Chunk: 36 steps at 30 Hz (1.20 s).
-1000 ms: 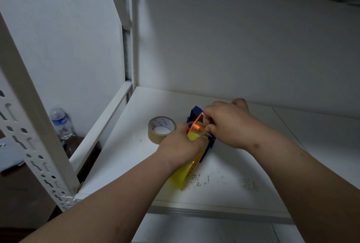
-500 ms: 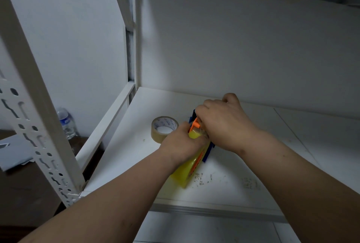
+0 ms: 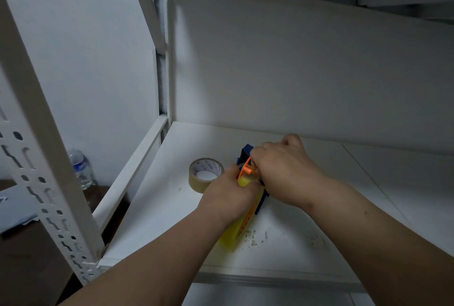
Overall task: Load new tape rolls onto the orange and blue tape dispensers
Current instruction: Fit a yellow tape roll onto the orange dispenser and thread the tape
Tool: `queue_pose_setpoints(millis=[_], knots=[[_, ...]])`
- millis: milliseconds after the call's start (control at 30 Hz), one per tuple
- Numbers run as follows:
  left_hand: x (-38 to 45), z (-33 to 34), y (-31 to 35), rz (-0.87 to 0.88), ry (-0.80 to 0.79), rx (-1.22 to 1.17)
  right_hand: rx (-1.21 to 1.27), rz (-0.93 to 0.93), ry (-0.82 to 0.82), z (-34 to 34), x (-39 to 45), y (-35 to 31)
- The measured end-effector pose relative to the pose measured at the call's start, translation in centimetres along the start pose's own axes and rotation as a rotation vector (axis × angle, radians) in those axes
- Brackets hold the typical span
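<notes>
Hands meet over the middle of the white shelf [image 3: 282,244], and both of yours are closed around the same cluster of plastic. Your left hand [image 3: 227,199] wraps the yellow tape roll [image 3: 232,232], which stands on edge and tilts toward the near edge of the shelf, with the orange tape dispenser [image 3: 246,170] pressed against its right face. Your right hand [image 3: 285,170] is curled tight at the far, upper end of that orange dispenser, fingers pinching near its thin orange arm; exactly what the fingertips grip is hidden, possibly the loose end of the tape. The blue tape dispenser [image 3: 245,151] sits just behind and to the right of the orange one, touching or nearly so, mostly covered by your right hand. A second roll, the brown tape roll [image 3: 205,175], lies flat on the shelf just left of your left hand, its white core facing up. Flecks of debris [image 3: 250,234] dot the shelf near the yellow roll's lower edge. Off the shelf to the far left, a water bottle [image 3: 79,168] stands upright behind the perforated shelf post [image 3: 46,195].
</notes>
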<state>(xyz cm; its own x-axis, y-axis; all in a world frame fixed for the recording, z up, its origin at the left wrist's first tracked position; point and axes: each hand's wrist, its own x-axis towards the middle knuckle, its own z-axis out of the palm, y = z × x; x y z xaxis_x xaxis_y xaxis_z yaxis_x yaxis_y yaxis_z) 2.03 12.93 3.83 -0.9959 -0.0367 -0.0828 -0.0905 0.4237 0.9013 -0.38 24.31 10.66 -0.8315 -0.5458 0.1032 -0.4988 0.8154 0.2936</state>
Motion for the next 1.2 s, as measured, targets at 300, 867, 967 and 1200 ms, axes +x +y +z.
queue_pose_setpoints(millis=[300, 867, 967, 1200], knots=[[0.4, 0.3, 0.1, -0.005, 0.041, 0.012, -0.069, 0.001, 0.136, 1.3, 0.0, -0.1], [0.6, 0.0, -0.2, -0.112, -0.076, -0.005, 0.304, 0.357, -0.006, 1.0, -0.2, 1.0], [0.3, -0.5, -0.5, -0.104, -0.132, -0.020, 0.263, 0.347, 0.021, 1.1, -0.4, 0.8], [-0.3, -0.2, -0.8, -0.065, -0.015, -0.024, 0.248, 0.358, 0.044, 0.5, -0.4, 0.9]])
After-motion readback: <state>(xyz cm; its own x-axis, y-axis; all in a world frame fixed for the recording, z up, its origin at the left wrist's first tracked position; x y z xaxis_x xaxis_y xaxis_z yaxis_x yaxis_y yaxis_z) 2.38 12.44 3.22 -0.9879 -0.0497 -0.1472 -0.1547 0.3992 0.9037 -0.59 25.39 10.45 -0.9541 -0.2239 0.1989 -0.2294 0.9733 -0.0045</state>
